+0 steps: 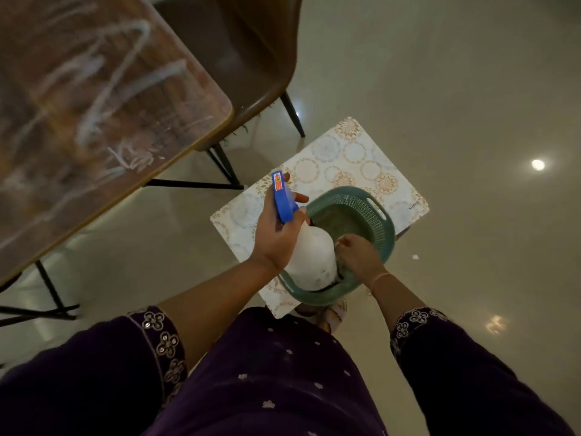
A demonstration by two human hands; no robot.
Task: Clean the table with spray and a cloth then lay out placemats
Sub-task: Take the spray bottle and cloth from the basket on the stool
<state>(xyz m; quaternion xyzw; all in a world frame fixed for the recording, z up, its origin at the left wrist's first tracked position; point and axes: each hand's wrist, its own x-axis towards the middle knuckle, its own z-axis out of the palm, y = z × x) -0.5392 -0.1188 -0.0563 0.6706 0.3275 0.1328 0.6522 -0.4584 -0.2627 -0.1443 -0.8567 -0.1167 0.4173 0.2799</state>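
Left hand (pixel 276 239) grips the spray bottle (pixel 312 256), nozzle tilted toward the table (pixel 94 105); right hand (pixel 358 256) in basket (pixel 372 215), grip unclear.

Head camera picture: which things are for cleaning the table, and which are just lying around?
For the job:
- spray bottle, held in the left hand
- streaky table
- patterned placemat
- green basket, which the right hand reaches into

Just there:
- brown chair
- white scrap on the floor

basket (pixel 374 215) on placemat (pixel 342 158), right of table (pixel 103 121)
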